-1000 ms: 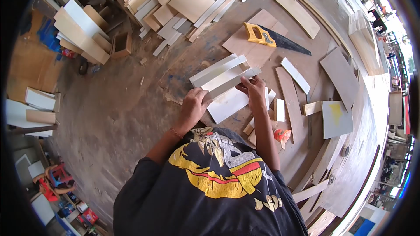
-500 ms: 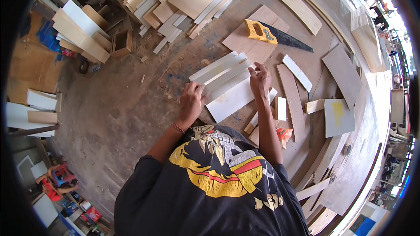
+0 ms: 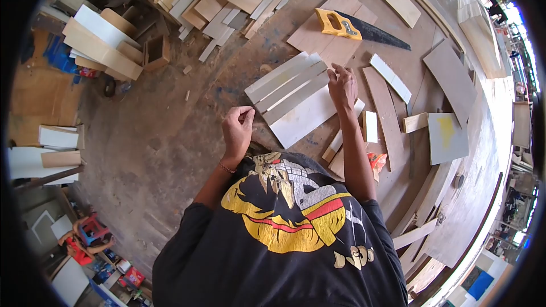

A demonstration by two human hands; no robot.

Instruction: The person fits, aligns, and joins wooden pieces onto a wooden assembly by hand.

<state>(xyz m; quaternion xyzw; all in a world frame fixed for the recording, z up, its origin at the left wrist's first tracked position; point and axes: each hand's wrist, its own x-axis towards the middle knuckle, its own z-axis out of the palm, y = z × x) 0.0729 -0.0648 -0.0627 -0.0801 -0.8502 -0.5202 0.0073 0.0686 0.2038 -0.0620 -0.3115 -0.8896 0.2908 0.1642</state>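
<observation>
Slanting away rightward, long flat grey strips (image 3: pixel 296 96) separate left hand (image 3: pixel 238 129), fingertips together, from right hand (image 3: pixel 343 88), finger gap unclear; brown wooden box (image 3: pixel 165 50) gapes.

Your shirt (image 3: pixel 187 261): black; chest print (image 3: pixel 284 239) yellow, red, grey, white. Your bracelet (image 3: pixel 227 167): reddish brown. Strips (image 3: pixel 297 98): plain grey. Board (image 3: pixel 307 119): white, faint yellowish smudge. Saw (image 3: pixel 369 29): yellow handle (image 3: pixel 354 34), black blade (image 3: pixel 387 37). Square panel (image 3: pixel 450 152) on your right: pale grey, yellow blotch. Wrapper (image 3: pixel 376 165): orange-red, some white. Long plank (image 3: pixel 388 119): dull brown.
</observation>
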